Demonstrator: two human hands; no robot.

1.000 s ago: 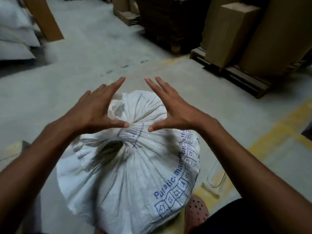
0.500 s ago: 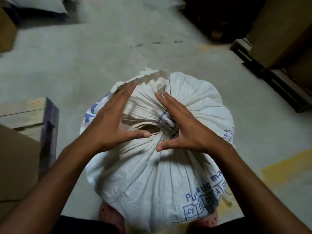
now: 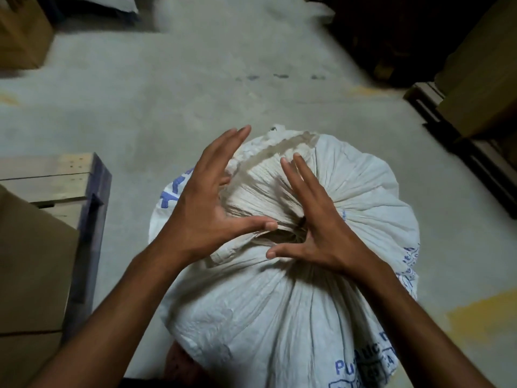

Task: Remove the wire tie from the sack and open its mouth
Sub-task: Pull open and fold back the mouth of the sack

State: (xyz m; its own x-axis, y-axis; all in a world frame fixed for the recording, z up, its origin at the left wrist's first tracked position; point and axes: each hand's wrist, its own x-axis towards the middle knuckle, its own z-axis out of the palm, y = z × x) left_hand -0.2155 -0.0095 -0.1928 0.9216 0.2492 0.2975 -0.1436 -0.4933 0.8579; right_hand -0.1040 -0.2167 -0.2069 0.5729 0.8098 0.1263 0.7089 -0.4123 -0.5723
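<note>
One white woven plastic sack with blue printing [image 3: 279, 303] stands on the grey concrete floor [image 3: 195, 93], its gathered neck [image 3: 282, 233] bunched shut at the top, so its contents cannot be seen and the wire tie cannot be made out. Two bare hands frame that neck: the left hand [image 3: 207, 208] and the right hand [image 3: 319, 228], both spread flat with fingers straight, gripping nothing. One wooden pallet [image 3: 56, 180] sits to the left.

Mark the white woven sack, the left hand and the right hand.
white woven sack [image 3: 268, 312]: head view, on the near wrinkled side below the gathered neck.
left hand [image 3: 201, 217]: head view, on the back of the hand.
right hand [image 3: 321, 233]: head view, on the back of the hand.
</note>
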